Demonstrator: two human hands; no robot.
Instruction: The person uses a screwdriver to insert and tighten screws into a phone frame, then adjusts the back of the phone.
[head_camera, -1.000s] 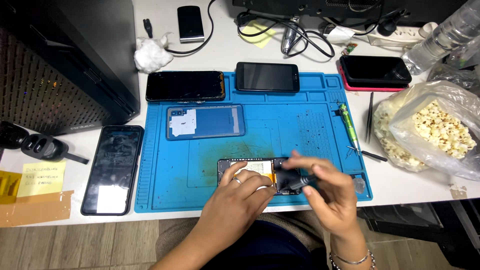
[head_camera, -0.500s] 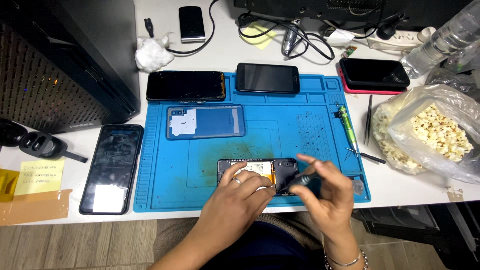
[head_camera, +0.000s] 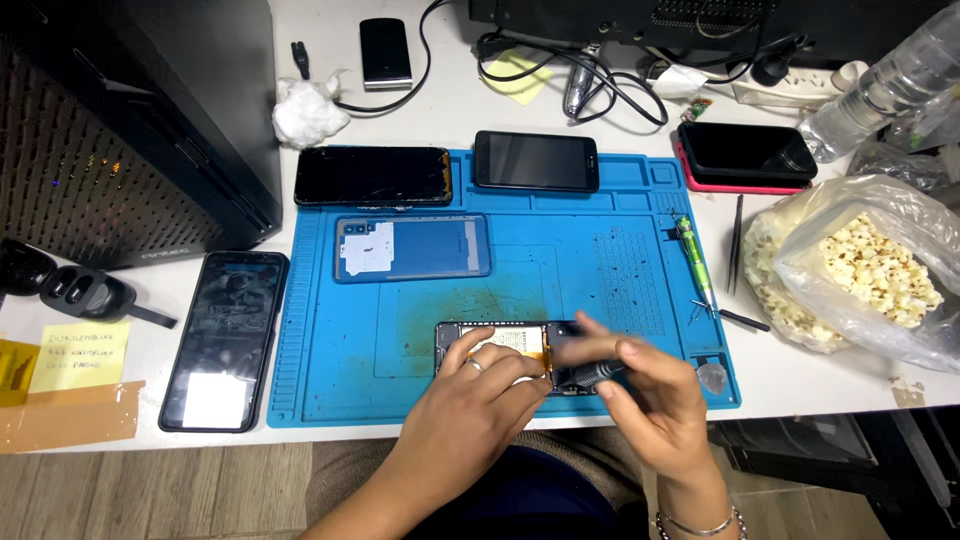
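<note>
In the head view, an opened black smartphone with exposed battery lies at the near edge of the blue silicone repair mat. It is pinned flat by the left hand; a blurred dark screwdriver is gripped by the right hand. The phone is judged light, rigid and fragile inside, best held by its frame edges.

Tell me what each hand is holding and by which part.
The right hand grips a dark screwdriver by its handle. The left hand presses on the opened phone, steadying its middle, not lifting it.
</note>
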